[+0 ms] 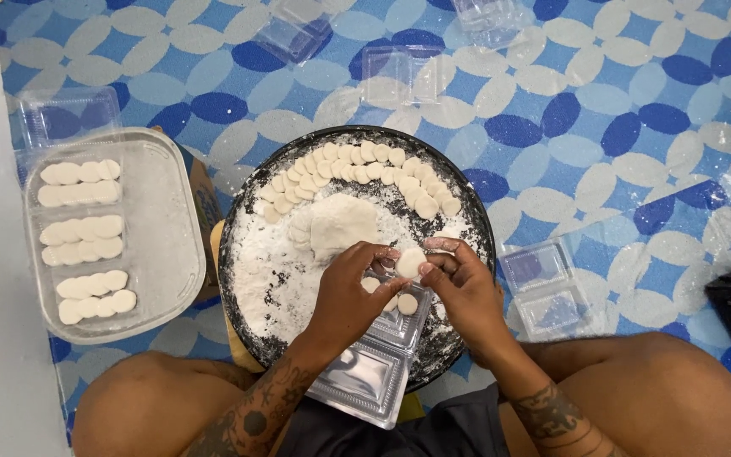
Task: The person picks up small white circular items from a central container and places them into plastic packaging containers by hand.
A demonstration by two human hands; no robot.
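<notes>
Hands meet over the floured round tray (251, 254): left hand (350, 292) and right hand (465, 283) both pinch one white dough disc (410, 261), fingers closed on it, just above the open clear plastic box (374, 372), where two discs already lie.

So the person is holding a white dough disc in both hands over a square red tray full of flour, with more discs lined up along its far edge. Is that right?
Not quite. The head view shows the tray is round and black, not square and red. The rest holds: both hands, left hand and right hand, hold a white dough disc over the flour, with more discs lined along the far edge.
</notes>
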